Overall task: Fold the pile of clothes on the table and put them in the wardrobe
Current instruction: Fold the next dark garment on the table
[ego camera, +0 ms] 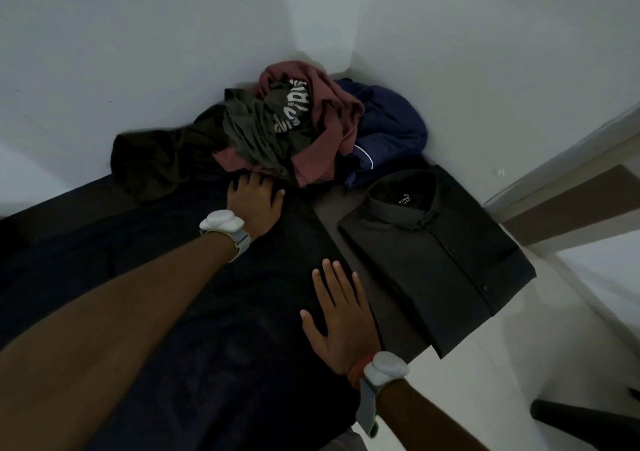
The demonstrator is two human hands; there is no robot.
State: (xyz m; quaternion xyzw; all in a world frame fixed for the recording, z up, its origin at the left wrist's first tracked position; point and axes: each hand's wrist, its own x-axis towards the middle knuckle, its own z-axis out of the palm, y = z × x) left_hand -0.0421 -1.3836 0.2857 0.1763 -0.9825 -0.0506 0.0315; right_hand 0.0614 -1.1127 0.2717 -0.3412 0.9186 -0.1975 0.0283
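One wide-angle camera, worn on the head, looks forward and steeply down onto the table at close range. It faces the wall corner.

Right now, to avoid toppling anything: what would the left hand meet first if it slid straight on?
The left hand would meet the pile of clothes almost at once, probably its maroon garment.

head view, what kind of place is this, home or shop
Most likely a room in a home, perhaps a bedroom: a loose pile of clothes heaped in the corner of plain white walls, and a folded dark shirt on the table beside it.
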